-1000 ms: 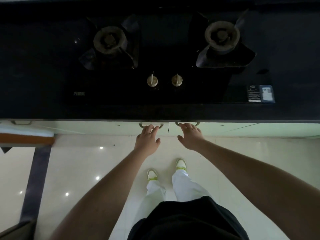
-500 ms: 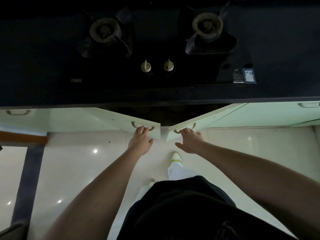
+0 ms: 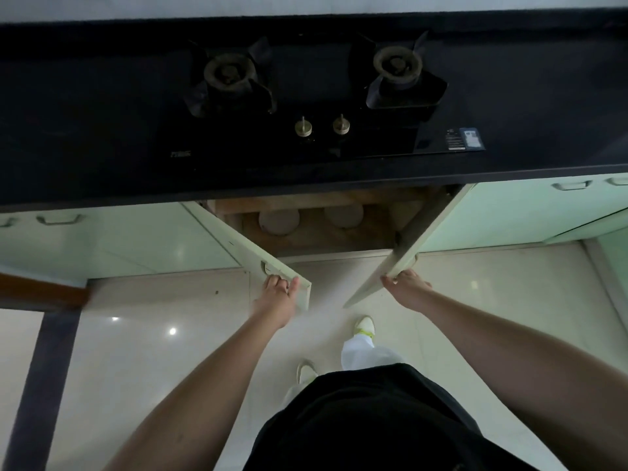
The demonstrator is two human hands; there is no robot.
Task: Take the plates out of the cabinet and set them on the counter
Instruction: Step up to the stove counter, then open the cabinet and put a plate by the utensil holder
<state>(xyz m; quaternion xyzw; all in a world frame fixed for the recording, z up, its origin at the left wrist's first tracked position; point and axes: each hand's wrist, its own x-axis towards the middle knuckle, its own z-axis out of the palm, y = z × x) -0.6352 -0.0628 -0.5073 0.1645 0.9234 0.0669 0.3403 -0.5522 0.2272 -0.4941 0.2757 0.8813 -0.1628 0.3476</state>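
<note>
Head view looks straight down on a black counter [image 3: 102, 113] with a two-burner gas hob [image 3: 316, 96] set in it, two brass knobs [image 3: 322, 126] at its near edge. Below it, toward 6 o'clock, the pale green cabinet stands with both doors swung out. Left hand [image 3: 277, 297] curls its fingers round the handle of the left door [image 3: 244, 246], thumb on the door's top edge. Right hand [image 3: 406, 290] grips the free edge of the right door [image 3: 413, 243], fingers wrapped behind the panel. Between the doors, inside the wooden cabinet interior [image 3: 316, 239], two round pale plates [image 3: 279, 222] lie side by side, one at 11 o'clock and one at 1 o'clock of the opening; a third shape further right is too dim to tell. White-trousered legs and pale shoes [image 3: 364, 326] stand on the glossy tiled floor [image 3: 153, 334].
</note>
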